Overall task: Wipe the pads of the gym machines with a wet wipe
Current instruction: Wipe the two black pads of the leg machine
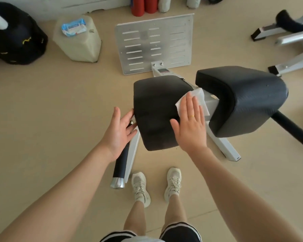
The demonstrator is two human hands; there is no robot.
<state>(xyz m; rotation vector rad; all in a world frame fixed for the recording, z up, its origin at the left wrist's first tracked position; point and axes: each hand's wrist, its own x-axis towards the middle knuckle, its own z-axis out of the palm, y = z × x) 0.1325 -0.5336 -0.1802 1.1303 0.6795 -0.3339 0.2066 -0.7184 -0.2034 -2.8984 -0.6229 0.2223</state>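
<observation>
White wet wipe (198, 96) lies under our right hand (191, 123), whose fingers (193, 106) are straight and close together, pressing it flat on the inner edge of the near black pad (154, 109). Our left hand (119, 131) has its fingers spread and relaxed, touching the pad's left side. We judge the wiping of this pad underway; next we sweep across, then move to the far pad (243, 98). On the floor, a translucent jug (80, 48) carries the wipes pack (73, 27).

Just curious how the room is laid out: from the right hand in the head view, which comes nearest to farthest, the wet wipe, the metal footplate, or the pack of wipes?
1. Wet wipe, pressed under the right hand.
2. Metal footplate, ahead on the floor.
3. Pack of wipes, far left, on a pale container.
</observation>
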